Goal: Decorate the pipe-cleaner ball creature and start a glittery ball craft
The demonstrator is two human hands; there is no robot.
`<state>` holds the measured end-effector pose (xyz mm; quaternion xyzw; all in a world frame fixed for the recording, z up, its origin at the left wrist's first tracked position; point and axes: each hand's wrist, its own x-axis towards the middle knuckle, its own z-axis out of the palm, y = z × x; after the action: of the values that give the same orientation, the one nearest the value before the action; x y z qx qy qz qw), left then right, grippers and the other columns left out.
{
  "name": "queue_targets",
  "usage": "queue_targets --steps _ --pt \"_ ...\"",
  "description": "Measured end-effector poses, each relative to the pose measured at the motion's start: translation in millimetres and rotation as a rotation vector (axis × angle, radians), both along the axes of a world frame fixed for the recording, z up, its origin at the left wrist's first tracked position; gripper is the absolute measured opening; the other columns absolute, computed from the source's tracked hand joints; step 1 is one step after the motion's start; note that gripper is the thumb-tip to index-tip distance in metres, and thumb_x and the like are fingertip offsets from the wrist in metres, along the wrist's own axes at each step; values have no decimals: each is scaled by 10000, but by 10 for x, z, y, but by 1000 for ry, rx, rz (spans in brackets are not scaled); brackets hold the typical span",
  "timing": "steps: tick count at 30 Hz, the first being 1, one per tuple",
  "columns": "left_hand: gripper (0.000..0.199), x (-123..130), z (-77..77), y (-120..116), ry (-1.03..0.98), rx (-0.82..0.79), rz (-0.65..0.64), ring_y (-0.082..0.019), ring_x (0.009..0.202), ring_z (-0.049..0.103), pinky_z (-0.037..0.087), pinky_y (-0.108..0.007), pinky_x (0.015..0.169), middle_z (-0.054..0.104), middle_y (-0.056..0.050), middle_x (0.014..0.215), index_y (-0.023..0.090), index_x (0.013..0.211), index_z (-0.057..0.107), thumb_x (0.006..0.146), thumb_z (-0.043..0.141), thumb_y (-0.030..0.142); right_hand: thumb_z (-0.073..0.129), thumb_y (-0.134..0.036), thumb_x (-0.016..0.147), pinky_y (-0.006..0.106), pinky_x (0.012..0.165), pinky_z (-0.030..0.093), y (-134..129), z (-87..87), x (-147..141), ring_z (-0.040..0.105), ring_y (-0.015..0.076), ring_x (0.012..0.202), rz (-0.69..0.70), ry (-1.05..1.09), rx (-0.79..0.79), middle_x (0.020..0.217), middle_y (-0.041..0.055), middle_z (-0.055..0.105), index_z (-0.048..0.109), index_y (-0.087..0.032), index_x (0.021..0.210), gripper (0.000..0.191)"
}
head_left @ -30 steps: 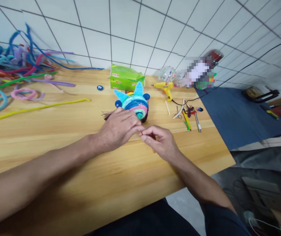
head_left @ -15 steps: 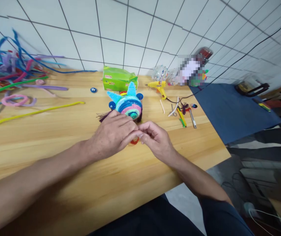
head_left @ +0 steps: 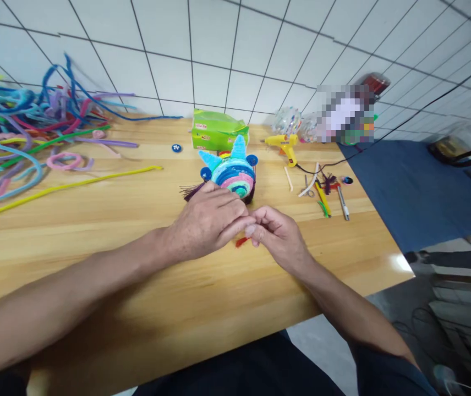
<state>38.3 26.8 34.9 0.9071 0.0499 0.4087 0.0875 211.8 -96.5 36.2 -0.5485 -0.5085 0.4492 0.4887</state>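
Note:
Fingertips of my left hand [head_left: 213, 220] and my right hand [head_left: 274, 234] meet in a pinch just in front of a colourful horned craft head. A small tuft of red thread [head_left: 241, 242] pokes out below the joined fingers; the rest of it is hidden by my hands. Both hands are closed, the left seen from its back, the right with its thumb against the curled fingers. The craft head [head_left: 235, 173] has light blue horns, a coiled blue, pink and green face, blue round ears and dark purple tassels. My left knuckles cover its lower edge.
Behind the head stands a green tissue pack [head_left: 219, 129]. A yellow glue gun [head_left: 285, 146] lies to its right, with scissors [head_left: 307, 190], a yellow cutter [head_left: 323, 199] and a pen [head_left: 343, 202] nearer. Fuzzy pipe cleaners [head_left: 21, 121] heap at the left. A blue button-like disc [head_left: 176, 148] lies between.
The view has swung left, so everything sits further right. Both hands stay pinched together before the craft head; the red thread below them shows as a smaller, differently shaped tuft.

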Motion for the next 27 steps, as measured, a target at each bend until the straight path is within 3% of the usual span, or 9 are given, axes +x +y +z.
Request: queue_targets --steps 7,10,12,14,19,27 --pt "315 -18 -47 37 24 -80 30 -185 776 684 427 -368 745 739 -14 806 213 863 626 1136 543 345 806 -563 907 257 567 469 53 -52 -15 505 103 577 -28 29 -39 677 -41 610 649 -223 808 388" --pt "217 -40 -126 161 29 -83 70 -293 1115 723 498 -441 928 795 -114 1187 214 1160 686 1064 632 401 834 -602 869 254 538 442 123 -155 19 502 101 566 -117 70 -82 696 -24 647 688 -219 810 414" --pt "439 -38 -220 270 67 -98 60 -379 1396 617 466 -539 1119 674 -181 1502 213 1390 629 996 692 397 851 -618 844 253 519 433 175 -208 52 508 104 561 -176 71 -97 711 -9 678 710 -219 808 425" --pt "597 -20 -335 374 118 -117 73 -426 1547 485 389 -608 1231 529 -208 1665 212 1516 554 958 712 357 859 -634 822 256 510 439 221 -223 80 517 108 561 -217 50 -103 724 3 700 721 -218 795 438" --pt "625 32 -527 512 152 -127 156 -413 1583 453 365 -624 1267 499 -205 1696 234 1582 504 1003 699 367 861 -609 807 262 504 464 297 -140 79 524 110 557 -247 14 -133 711 8 705 731 -211 768 421" --pt "541 42 -518 508 161 -134 174 -387 1571 463 387 -613 1256 529 -174 1681 262 1555 544 1052 656 425 882 -566 783 256 454 437 401 -142 36 485 101 519 -281 -6 -173 630 4 662 729 -206 704 399"
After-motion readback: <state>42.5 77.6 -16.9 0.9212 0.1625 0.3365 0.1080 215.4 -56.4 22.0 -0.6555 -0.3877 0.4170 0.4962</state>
